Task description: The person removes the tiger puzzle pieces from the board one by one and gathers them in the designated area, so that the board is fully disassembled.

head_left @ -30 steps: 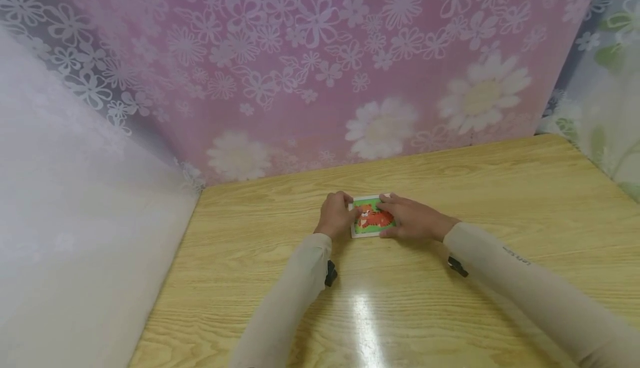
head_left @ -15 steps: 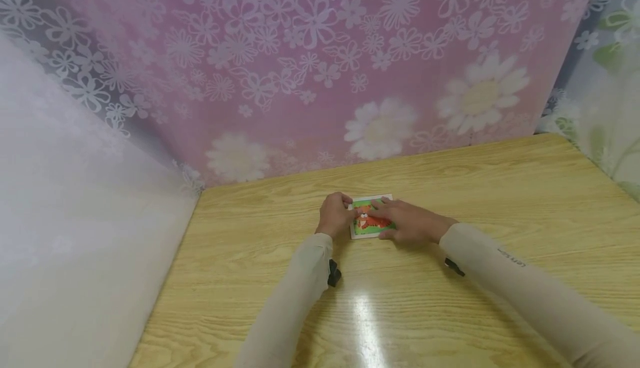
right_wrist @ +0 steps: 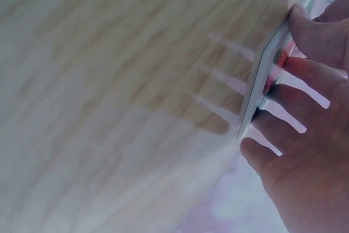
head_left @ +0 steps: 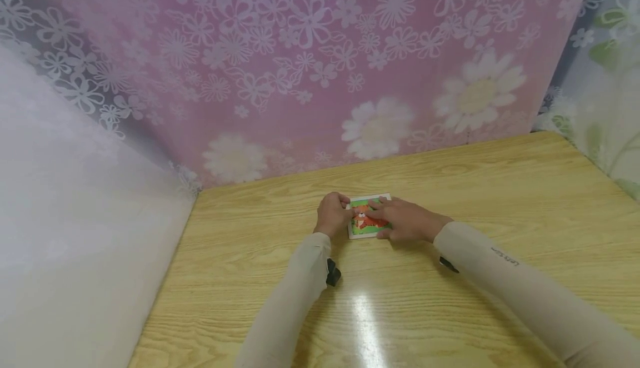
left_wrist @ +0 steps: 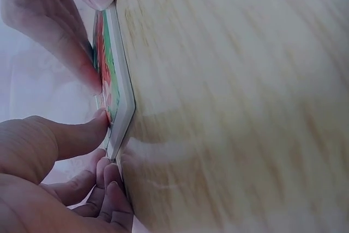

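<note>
A small white-edged picture board (head_left: 361, 223), with an orange tiger on green, lies flat on the table between my two hands. My left hand (head_left: 332, 214) holds its left side, thumb over the picture's edge and fingers curled at the side, as the left wrist view shows around the board's corner (left_wrist: 125, 105). From the right, my right hand (head_left: 410, 220) lies over the board with fingers spread. In the right wrist view its fingertips (right_wrist: 265, 121) press on the picture, and the thumb is at the near edge. Part of the tiger is hidden under the right fingers.
The wood-grain table (head_left: 240, 279) reaches back to a pink flowered curtain (head_left: 300, 79). A pale sheet (head_left: 90, 218) hangs along the left side, and another flowered one (head_left: 615, 95) on the right. Both sleeves have black wrist cameras (head_left: 333, 272) strapped on.
My right hand has slid slightly left over the board, its fingers reaching further across the tiger. The left hand keeps its hold, and the board stays nearly in place.
</note>
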The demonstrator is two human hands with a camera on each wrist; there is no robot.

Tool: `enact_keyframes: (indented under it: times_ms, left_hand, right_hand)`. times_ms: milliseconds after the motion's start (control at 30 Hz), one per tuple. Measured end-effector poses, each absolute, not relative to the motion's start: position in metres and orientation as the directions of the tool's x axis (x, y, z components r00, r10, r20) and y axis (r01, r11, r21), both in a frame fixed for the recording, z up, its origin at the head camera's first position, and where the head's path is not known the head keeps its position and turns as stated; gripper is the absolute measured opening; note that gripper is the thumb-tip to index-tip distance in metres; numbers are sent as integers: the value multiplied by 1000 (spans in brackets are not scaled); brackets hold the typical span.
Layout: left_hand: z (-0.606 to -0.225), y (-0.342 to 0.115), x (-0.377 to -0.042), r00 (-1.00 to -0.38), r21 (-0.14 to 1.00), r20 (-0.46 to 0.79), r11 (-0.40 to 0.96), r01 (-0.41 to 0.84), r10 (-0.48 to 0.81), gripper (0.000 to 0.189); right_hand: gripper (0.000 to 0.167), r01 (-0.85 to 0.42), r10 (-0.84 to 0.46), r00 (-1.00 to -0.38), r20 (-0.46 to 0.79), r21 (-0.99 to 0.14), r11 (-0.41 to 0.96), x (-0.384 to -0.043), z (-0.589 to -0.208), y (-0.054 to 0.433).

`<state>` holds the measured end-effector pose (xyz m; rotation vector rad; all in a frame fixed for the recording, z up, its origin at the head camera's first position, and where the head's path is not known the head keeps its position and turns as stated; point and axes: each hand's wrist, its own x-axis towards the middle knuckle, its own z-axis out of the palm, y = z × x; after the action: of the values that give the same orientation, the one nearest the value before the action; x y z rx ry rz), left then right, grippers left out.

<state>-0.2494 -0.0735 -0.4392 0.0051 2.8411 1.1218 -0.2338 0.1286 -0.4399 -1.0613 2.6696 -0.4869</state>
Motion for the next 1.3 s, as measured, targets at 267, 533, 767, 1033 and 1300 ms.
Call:
enact_keyframes:
  times_ms: [267, 533, 767, 1033, 1300]
  left_hand:
    - [-442, -73, -252, -996, 663, -82, 748, -34, 28, 28]
    - [-442, -74, -252, -997, 663, -78, 747, -39, 18, 29]
    - [-441, -75, -252, -996, 669, -85, 742, -40, 23, 30]
    - [-438, -69, -251, -995, 662, -87, 749, -17, 54, 24]
    - [-442, -69, -250, -998, 650, -70, 759, -39, 8, 34]
  right_hand:
    - [59, -656, -715, -688, -120, -317, 685, -234, -437, 126]
    - [60, -650, -705, -694, -147, -295, 701, -233, -433, 123]
    - [60, -638, -700, -696, -163, -307, 706, -232, -429, 122]
    - [62, -639, -703, -689, -180, -309, 705, -233, -427, 121]
    - [62, -631, -694, -694, -188, -304, 714, -233, -426, 121]
